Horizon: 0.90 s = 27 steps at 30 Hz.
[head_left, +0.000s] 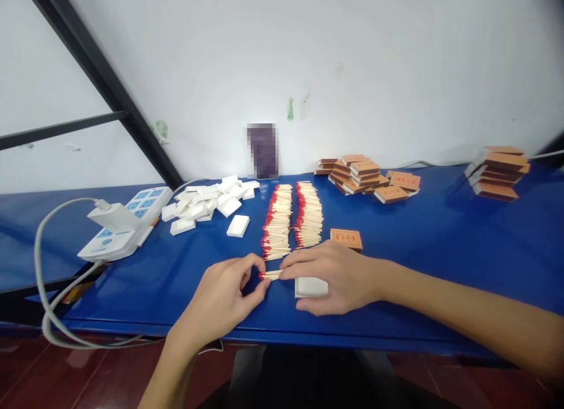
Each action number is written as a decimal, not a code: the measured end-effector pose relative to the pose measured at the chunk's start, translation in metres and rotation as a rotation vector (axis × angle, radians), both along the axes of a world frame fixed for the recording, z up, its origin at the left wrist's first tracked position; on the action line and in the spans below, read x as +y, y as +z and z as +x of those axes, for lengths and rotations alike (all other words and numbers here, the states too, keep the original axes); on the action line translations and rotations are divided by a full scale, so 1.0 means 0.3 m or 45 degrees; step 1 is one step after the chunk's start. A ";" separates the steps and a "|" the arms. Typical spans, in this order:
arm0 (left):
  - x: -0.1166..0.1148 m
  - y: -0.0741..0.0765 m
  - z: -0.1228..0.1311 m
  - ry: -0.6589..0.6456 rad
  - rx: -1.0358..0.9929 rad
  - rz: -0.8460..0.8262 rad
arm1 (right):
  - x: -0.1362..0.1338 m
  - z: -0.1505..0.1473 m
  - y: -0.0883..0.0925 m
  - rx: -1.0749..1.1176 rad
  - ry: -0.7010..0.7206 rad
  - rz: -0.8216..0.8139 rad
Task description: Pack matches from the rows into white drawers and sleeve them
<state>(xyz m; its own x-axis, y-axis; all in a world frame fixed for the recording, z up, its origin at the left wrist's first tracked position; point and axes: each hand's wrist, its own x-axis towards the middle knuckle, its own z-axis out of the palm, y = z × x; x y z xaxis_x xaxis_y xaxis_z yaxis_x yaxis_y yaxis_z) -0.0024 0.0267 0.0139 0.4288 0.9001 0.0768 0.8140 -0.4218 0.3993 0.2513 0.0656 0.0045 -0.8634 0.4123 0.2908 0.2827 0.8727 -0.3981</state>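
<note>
A small bunch of matches (272,275) lies between my hands, red heads to the left. My left hand (233,288) pinches the head end between thumb and index finger. The fingertips of my right hand (330,277) touch the other end, while its thumb and palm curve around a white tray (308,287), partly hidden beneath them. Beyond the hands lie two long rows of matches, a left row (277,221) and a right row (309,215), heads to the left. An orange matchbox (346,238) sits just behind my right hand.
White trays (198,203) are heaped at the back left, with a single one (238,225) nearer. Orange matchboxes (363,168) are piled at the back, and another stack (500,168) stands far right. A power strip (127,221) with cables lies left. A dark pixelated rectangle (264,150) leans against the wall.
</note>
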 end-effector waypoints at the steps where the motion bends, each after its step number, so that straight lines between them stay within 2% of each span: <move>1: 0.000 -0.001 0.000 0.004 -0.002 -0.001 | 0.000 0.001 0.001 -0.008 0.001 0.015; 6: 0.000 0.000 -0.001 0.017 0.006 -0.025 | -0.001 0.005 0.001 -0.058 -0.007 0.094; 16: 0.004 -0.002 -0.001 -0.030 0.029 -0.003 | 0.000 0.003 -0.002 -0.010 -0.026 0.067; 27: 0.010 -0.012 -0.003 -0.015 0.006 -0.064 | 0.005 0.001 -0.011 0.038 -0.025 0.151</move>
<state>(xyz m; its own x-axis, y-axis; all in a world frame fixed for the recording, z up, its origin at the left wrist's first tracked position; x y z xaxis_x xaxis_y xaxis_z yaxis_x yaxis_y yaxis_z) -0.0034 0.0295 0.0104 0.4395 0.8978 0.0296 0.8112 -0.4108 0.4161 0.2516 0.0672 0.0011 -0.8459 0.3899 0.3639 0.2895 0.9087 -0.3007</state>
